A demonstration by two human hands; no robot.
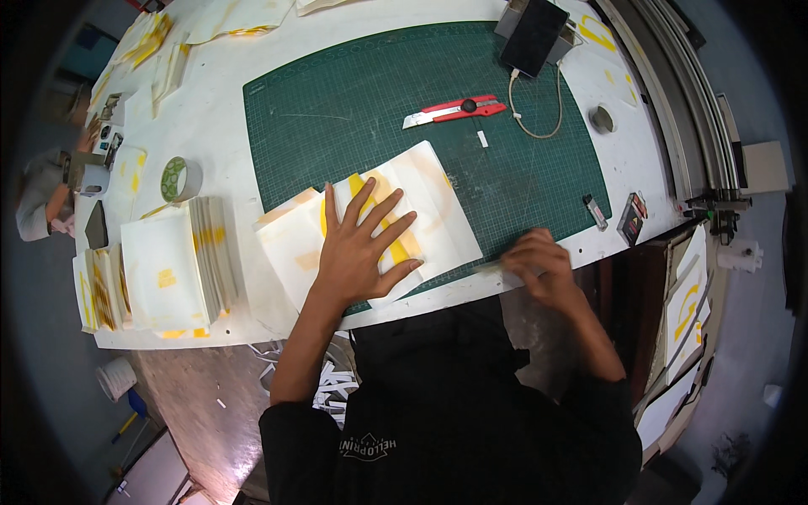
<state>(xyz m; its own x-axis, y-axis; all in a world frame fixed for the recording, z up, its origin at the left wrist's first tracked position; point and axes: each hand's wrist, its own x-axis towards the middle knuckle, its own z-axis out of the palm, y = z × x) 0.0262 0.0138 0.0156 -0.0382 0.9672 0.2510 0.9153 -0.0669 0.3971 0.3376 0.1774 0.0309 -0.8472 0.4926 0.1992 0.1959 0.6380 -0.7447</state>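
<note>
My left hand [360, 246] lies flat with fingers spread on a white paper piece [450, 223] printed in yellow and pale orange. The paper has layered, folded parts and rests partly on the green cutting mat [337, 118], near the table's front edge. Just right of it, over the mat's near edge, my right hand [540, 263] has its fingers curled together. A thin, pale, blurred sliver shows at those fingertips; what it is cannot be made out. Beyond the paper lies a red utility knife [463, 109] with its blade out, beside a small white paper scrap [482, 139].
Stacks of folded printed paper [160, 269] stand at the left, beside a tape roll [181, 179]. A phone [534, 38] with a cable leans at the back. To the right are a lighter [595, 212], a small box [631, 220] and a metal rail [665, 93]. Another person's arm [57, 206] shows far left.
</note>
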